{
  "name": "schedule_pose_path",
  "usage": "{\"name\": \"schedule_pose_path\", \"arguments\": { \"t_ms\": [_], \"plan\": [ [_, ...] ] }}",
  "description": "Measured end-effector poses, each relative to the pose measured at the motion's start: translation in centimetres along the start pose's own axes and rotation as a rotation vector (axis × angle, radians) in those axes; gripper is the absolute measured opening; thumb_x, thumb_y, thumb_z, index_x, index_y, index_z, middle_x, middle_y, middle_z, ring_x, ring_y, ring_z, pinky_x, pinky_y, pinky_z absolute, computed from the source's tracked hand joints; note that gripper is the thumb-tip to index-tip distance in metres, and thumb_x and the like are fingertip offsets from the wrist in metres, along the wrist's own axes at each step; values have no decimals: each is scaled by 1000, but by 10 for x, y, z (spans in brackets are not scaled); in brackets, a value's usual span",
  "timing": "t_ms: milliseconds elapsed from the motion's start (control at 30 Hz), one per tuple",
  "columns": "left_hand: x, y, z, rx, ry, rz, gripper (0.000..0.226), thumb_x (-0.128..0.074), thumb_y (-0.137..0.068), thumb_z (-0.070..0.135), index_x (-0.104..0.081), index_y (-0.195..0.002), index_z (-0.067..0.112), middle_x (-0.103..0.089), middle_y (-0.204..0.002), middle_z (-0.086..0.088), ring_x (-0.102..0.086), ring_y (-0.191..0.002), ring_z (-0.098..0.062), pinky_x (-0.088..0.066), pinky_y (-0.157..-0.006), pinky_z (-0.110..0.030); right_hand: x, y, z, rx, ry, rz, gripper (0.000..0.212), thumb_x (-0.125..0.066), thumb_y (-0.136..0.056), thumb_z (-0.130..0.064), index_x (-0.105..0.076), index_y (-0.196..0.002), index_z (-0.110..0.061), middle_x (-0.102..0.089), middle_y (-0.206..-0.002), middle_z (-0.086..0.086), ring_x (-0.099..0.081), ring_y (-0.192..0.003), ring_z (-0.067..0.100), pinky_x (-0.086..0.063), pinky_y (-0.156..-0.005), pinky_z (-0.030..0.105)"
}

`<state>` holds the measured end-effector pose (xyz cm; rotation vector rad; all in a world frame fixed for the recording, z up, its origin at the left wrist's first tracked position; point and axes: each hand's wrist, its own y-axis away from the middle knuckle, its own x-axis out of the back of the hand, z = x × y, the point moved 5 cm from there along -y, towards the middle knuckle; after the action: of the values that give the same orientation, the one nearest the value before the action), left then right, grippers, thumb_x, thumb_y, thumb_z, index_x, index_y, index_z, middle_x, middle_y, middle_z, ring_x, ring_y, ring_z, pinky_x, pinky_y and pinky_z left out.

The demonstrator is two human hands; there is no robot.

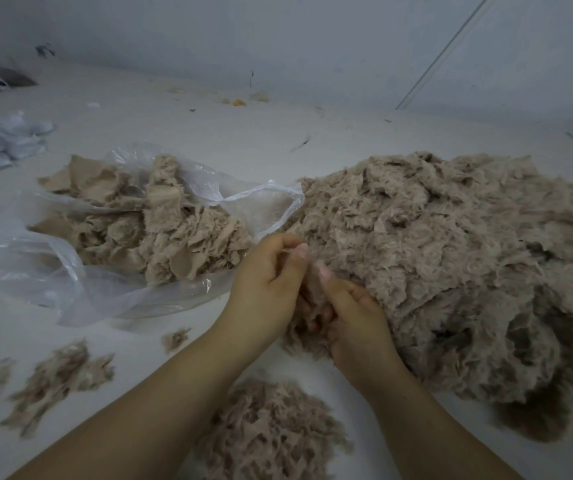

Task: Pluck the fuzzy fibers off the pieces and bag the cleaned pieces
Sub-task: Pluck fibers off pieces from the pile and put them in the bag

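Nearest my viewpoint, a mound of plucked fibers point(271, 431) lies on the white table point(209, 133), between the two forearms. Smaller fiber tufts point(60, 375) are scattered to its left.

Above the mound, both hands meet at the near left edge of the big fuzzy pile point(451, 254). I see the left hand point(264, 282) with fingers curled and thumb pressed to forefinger, pinching a thin wisp of fuzz. The right hand point(354, 317) has its fingers curled round a small tan piece point(312, 289), thumb laid along the top of it. That piece sits between the two hands, touching the pile's edge.

Left of the hands, a clear plastic bag point(70, 271) lies open on the table, holding smoother tan cleaned pieces point(160, 230). Its mouth touches the fuzzy pile.

Pale blue-grey bags point(4, 140) lie at the far left edge.
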<state>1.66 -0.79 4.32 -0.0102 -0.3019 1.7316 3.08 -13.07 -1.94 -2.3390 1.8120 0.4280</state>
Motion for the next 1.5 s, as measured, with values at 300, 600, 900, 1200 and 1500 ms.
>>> {"name": "schedule_pose_path", "arguments": {
  "t_ms": [300, 600, 900, 1200, 1500],
  "plan": [
    [16, 0, -10, 78, -151, 51, 10, -67, -91, 19, -63, -98, 25, -66, -93, 6, -56, -47, -3, -43, -44, -18, 6, 0, 3, -99, -78, 168, 20, -64, -95, -23, -60, -94, -3, -45, -57, 4, -47, -55, 17, -47, -52, 28],
    [18, 4, -20, 179, -29, -79, 13, -66, -91, 6, -68, -77, 7, -63, -55, -11, -52, -36, -21, -38, -36, -24, 8, 1, 4, -115, -132, 212, 23, -62, -94, -17, -61, -74, -7, -48, -58, 4, -51, -51, 17, -49, -48, 26],
    [20, 6, -16, 218, 128, -52, 18, -59, -95, 5, -61, -77, 4, -58, -52, -6, -44, -34, -17, -32, -37, -20, 7, -3, 5, -53, -31, 139, 35, -60, -95, -11, -63, -61, -21, -42, -51, -3, -42, -49, 10, -45, -48, 23],
    [41, 26, -17, 316, 38, -723, 11, -67, -85, 5, -73, -76, 8, -65, -61, -19, -55, -37, -18, -44, -40, -21, 9, -4, 6, -47, -20, 189, 49, -57, -96, -11, -46, -49, -24, -37, -54, 1, -38, -54, 16, -47, -51, 25],
    [30, 9, -8, 263, -164, -204, 26, -77, -83, 28, -62, -86, 7, -67, -71, -12, -46, -35, -16, -32, -35, -21, 6, 0, 1, -45, -28, 127, 45, -56, -96, -9, -46, -53, -18, -38, -55, 4, -41, -54, 19, -44, -51, 26]
  ]
}}
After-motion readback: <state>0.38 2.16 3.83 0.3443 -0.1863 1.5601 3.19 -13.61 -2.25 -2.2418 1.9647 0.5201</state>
